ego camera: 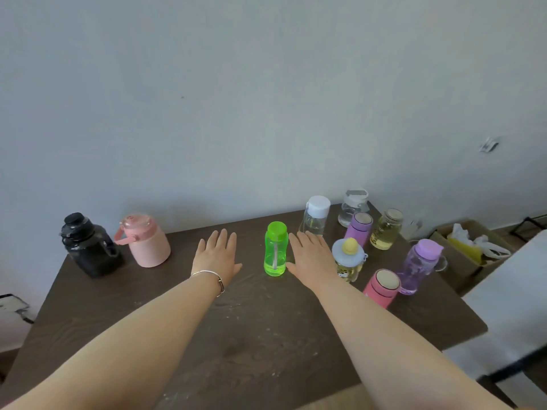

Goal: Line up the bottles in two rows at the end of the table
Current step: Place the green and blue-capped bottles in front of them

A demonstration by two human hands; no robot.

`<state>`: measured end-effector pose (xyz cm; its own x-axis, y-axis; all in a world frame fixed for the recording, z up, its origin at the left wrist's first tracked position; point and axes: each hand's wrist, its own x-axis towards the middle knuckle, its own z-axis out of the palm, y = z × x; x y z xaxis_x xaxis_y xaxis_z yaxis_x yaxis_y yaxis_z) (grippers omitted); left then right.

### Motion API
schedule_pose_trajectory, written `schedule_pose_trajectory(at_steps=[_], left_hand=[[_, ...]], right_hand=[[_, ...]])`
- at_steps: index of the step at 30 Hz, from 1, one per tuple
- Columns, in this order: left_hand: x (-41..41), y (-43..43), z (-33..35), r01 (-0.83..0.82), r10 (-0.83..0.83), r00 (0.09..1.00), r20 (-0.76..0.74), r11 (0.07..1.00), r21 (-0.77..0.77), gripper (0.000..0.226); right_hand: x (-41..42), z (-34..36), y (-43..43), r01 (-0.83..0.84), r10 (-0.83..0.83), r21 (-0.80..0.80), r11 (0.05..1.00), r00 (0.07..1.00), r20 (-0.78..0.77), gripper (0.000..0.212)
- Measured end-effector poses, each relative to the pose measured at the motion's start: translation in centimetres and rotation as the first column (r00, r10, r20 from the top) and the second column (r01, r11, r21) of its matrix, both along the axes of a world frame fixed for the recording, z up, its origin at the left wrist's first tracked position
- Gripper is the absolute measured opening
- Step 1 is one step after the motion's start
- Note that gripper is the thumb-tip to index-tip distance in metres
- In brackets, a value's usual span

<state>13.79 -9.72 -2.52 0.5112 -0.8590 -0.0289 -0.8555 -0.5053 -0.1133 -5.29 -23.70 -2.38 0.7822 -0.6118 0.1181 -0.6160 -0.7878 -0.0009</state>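
A bright green bottle (276,249) stands upright mid-table between my two hands. My left hand (217,255), with a silver bracelet at the wrist, lies flat and open to its left, apart from it. My right hand (310,255) is flat and open just right of it, thumb close to the bottle's base. A black jug (88,245) and a pink jug (145,241) stand at the far left. Clustered at the right are a clear white-capped bottle (315,216), a clear jug (353,207), a lilac flask (358,229), a yellowish jar (386,229), a duck-lid bottle (349,260), a pink flask (381,288) and a purple bottle (418,266).
The dark wooden table (251,321) backs against a pale wall. A cardboard box (461,255) holding plastic bags sits on the floor at the right. A white surface (518,306) adjoins the table's right side.
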Motion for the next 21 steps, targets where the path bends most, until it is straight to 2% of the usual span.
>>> schedule_pose_trajectory(at_steps=[6, 13, 17, 21], left_hand=[[-3.3, -4.3, 0.8, 0.014, -0.015, 0.999, -0.032, 0.999, -0.035, 0.083], [-3.4, -8.3, 0.5, 0.05, -0.055, 0.995, -0.081, 0.997, -0.059, 0.084], [-3.0, -10.6, -0.8, 0.058, -0.066, 0.989, -0.131, 0.997, -0.058, 0.088], [-2.6, -12.6, -2.0, 0.027, -0.046, 0.966, -0.254, 0.997, -0.076, 0.096]], right_hand=[[-5.3, 0.1, -4.1, 0.122, -0.122, 0.007, 0.993, 0.992, 0.015, 0.077], [-6.9, -0.9, -6.5, 0.239, -0.239, 0.023, 0.971, 0.971, 0.015, 0.086], [-7.2, -2.2, -7.5, 0.391, -0.403, 0.151, 0.908, 0.913, 0.059, 0.093], [-7.1, -2.7, -8.0, 0.482, -0.545, 0.333, 0.811, 0.828, 0.13, 0.086]])
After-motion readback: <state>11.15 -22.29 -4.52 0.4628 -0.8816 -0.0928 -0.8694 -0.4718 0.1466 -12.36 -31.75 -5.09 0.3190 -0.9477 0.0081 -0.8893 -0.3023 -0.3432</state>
